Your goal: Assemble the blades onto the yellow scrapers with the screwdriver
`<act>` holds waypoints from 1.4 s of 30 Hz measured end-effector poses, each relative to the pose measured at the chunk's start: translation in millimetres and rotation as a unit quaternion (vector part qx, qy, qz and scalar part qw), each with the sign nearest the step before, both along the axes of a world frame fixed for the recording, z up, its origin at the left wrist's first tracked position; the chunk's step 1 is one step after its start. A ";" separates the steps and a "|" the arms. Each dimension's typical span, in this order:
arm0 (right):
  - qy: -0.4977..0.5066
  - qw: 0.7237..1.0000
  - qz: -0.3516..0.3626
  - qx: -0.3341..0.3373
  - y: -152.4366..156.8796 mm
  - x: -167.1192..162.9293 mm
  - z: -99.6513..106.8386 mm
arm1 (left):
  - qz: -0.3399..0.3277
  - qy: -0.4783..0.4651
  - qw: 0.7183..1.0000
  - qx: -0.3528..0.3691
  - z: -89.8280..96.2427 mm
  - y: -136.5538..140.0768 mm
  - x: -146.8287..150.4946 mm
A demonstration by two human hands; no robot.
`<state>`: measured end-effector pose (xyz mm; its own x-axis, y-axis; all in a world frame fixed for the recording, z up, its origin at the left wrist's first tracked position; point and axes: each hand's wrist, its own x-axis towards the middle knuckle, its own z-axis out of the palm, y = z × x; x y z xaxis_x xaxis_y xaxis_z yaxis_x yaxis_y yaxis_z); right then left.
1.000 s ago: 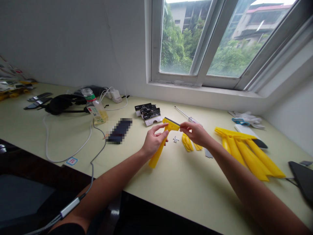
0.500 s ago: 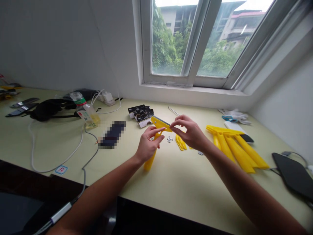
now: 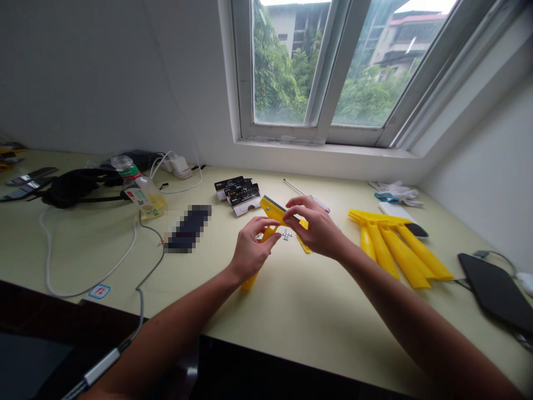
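A yellow scraper (image 3: 270, 208) with a dark strip along its head is held up over the table, its handle slanting down toward me. My left hand (image 3: 252, 251) is closed around the handle just below the head. At the right end of the head, the fingers of my right hand (image 3: 315, 229) pinch its edge; whether a small screw is between them is hidden. One screw shows at the head's left end. Beneath the hands lies a small pile of silver screws (image 3: 287, 235). Small yellow plastic pieces (image 3: 305, 244) lie partly behind my right hand.
A screwdriver (image 3: 293, 186) lies behind my right hand, near black-and-white boxes (image 3: 238, 194). Several yellow scrapers (image 3: 393, 250) are stacked to the right, by a black phone-like device (image 3: 495, 289). Leftward are a blurred-out dark phone (image 3: 189, 229), a bottle (image 3: 141, 191) and cables (image 3: 144, 278).
My right hand has shifted slightly left along the scraper's head, covering more of its right end. The scraper's head is tilted a little more. The camera view has shifted slightly.
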<state>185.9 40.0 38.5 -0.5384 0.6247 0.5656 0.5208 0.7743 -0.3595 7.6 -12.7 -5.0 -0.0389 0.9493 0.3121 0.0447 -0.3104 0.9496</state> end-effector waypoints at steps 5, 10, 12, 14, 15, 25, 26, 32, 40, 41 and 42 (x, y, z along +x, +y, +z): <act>0.000 1.000 -0.021 -0.010 -3.0 -1.6 1.9 | 0.006 -0.001 1.000 0.001 1.3 -0.5 0.0; 0.069 0.988 -0.041 -0.135 -0.1 -4.2 -2.0 | 0.008 0.029 0.999 0.016 2.7 0.0 -1.6; 0.091 0.976 -0.021 -0.199 1.3 -3.9 -3.6 | 0.011 0.023 0.999 0.022 3.7 -0.5 -1.5; 0.112 0.961 0.009 -0.252 2.4 -3.3 -4.2 | 0.015 0.018 0.999 0.024 4.8 -1.3 -1.0; 0.121 0.954 0.023 -0.272 2.7 -3.0 -4.2 | 0.016 0.018 0.999 0.024 5.2 -1.7 -0.9; 0.084 0.982 0.042 -0.164 1.7 -2.5 -6.5 | 0.004 0.073 0.997 0.021 3.1 0.6 -6.0; 0.060 0.991 0.035 -0.115 1.5 -2.0 -7.0 | 0.002 0.067 0.998 0.015 2.6 1.3 -6.6; -0.018 0.999 0.030 0.018 1.0 -2.7 -9.4 | 0.004 0.063 0.998 -0.029 1.0 3.1 -7.5; -0.065 0.991 0.022 0.118 1.7 -1.1 -13.5 | -0.022 0.006 0.995 -0.099 2.5 5.8 -7.2; -0.075 0.987 0.030 0.138 2.6 0.1 -14.2 | -0.028 -0.011 0.993 -0.113 2.0 6.7 -7.6; -0.082 0.983 0.039 0.157 3.6 1.2 -15.0 | -0.032 -0.027 0.991 -0.123 1.4 7.7 -8.1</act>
